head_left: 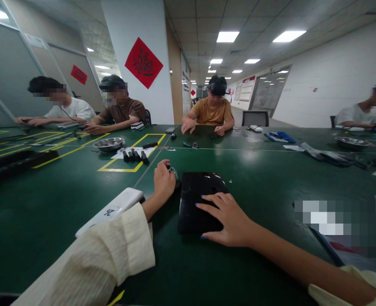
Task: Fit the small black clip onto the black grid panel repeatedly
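A flat glossy black device (196,195) lies on the green table (63,204) right in front of me. My right hand (226,217) rests flat on its near right part, fingers spread. My left hand (164,180) sits at the device's far left corner, fingers curled around a small metallic object (174,172) that I cannot name. A white rectangular box (111,210) with a handwritten mark lies under my left forearm.
Several small black parts (135,155) on white paper and a steel bowl (109,144) sit inside a yellow-taped square. Several people sit around the far and side edges. Another steel bowl (352,142) and gloves (318,152) lie at the right.
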A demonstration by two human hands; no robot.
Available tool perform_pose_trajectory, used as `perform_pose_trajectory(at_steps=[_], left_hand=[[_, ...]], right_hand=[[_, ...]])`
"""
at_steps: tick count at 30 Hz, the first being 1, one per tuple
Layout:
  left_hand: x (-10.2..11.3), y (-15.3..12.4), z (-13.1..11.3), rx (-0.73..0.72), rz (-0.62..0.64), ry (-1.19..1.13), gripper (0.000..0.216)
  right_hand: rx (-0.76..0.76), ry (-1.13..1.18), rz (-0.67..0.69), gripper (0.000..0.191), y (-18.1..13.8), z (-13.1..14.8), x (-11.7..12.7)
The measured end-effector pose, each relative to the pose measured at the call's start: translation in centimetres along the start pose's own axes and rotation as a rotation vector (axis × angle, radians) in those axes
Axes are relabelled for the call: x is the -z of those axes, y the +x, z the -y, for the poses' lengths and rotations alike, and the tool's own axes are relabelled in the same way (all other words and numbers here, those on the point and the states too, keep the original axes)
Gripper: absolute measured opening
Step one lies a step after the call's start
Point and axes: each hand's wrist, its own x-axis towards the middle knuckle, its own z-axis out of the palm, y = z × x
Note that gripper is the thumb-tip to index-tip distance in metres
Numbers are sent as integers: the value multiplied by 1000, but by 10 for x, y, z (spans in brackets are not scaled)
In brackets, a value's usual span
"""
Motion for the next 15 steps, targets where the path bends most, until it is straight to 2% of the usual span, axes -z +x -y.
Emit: perform_pose_trajectory(at_steps=[10,15], left_hand=[[0,4,-1,217,-67,-167,27],[1,3,-3,186,-73,-248,23]], right_hand=[[-70,6,-14,68,3,6,-9],[-67,-8,2,67,4,7,-8]])
